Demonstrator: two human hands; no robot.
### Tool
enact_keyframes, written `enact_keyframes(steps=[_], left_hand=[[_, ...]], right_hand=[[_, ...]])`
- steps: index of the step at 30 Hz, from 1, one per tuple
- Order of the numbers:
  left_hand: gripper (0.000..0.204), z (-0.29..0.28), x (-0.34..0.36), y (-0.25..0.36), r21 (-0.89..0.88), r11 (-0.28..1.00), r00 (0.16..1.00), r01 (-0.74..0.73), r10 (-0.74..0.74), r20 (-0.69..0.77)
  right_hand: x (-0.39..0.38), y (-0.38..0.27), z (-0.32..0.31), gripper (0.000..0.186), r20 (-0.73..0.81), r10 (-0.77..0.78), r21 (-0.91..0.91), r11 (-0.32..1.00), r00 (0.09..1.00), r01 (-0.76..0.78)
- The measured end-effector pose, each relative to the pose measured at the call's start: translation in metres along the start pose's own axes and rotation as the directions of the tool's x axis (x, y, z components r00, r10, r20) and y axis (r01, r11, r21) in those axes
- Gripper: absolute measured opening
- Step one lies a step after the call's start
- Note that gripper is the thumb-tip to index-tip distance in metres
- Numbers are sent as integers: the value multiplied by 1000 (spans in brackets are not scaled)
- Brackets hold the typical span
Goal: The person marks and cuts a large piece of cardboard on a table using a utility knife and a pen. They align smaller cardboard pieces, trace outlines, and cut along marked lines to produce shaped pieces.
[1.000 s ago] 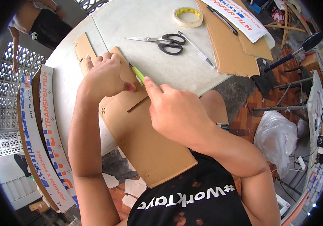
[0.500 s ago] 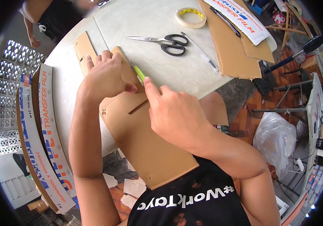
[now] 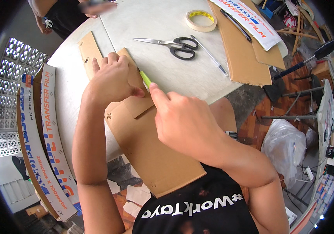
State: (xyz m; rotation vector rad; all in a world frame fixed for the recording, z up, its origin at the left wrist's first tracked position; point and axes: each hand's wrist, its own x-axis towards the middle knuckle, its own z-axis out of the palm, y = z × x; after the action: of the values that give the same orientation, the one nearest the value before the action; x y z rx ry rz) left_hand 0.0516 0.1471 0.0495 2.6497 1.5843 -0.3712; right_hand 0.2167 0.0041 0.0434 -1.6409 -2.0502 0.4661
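In my right hand (image 3: 188,121) is a green utility knife (image 3: 145,79), the index finger stretched along its handle. Its front end meets the right edge of a brown cardboard piece (image 3: 136,62); the blade is hardly visible. My left hand (image 3: 114,80) lies on that piece with fingers spread and holds nothing in a grip. Beneath both is a larger cardboard sheet (image 3: 155,152), which runs from the table down over my lap. A narrow cardboard strip (image 3: 90,43) reaches out beyond my left fingers.
On the white table (image 3: 151,23) are black-handled scissors (image 3: 182,47), a pen (image 3: 210,56) and a tape roll (image 3: 201,20). More cardboard (image 3: 245,66) with a black pen (image 3: 236,24) lies at the right. Long printed boxes (image 3: 54,136) stand at the left. Another person (image 3: 63,17) is across the table.
The view has shifted slightly. My left hand stays on the cardboard, and the knife remains at its edge with less blade showing. The other person's hand has moved right along the far edge.
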Motion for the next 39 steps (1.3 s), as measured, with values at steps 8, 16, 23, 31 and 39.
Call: enact_keyframes(steps=[8,16,23,31,39], left_hand=[[114,4,2,-1,20,1000,1000,-4,5,-22],[113,0,3,1,26,1000,1000,18,-18,12],[114,-5,3,5,24,999,998,32,-33,47],[110,-5,5,11,47,990,988,133,-136,76],[112,-9,5,8,18,997,993,79,-81,85]], right_hand=[[2,0,1,48,-10,17,-44,999,1000,-17],[4,-2,-12,47,94,38,-53,998,995,-33],[-19,-12,-31,48,213,49,-110,994,976,-26],[-63,-15,-45,54,241,28,-112,994,970,-1],[-88,-14,-50,59,261,23,-143,990,965,15]])
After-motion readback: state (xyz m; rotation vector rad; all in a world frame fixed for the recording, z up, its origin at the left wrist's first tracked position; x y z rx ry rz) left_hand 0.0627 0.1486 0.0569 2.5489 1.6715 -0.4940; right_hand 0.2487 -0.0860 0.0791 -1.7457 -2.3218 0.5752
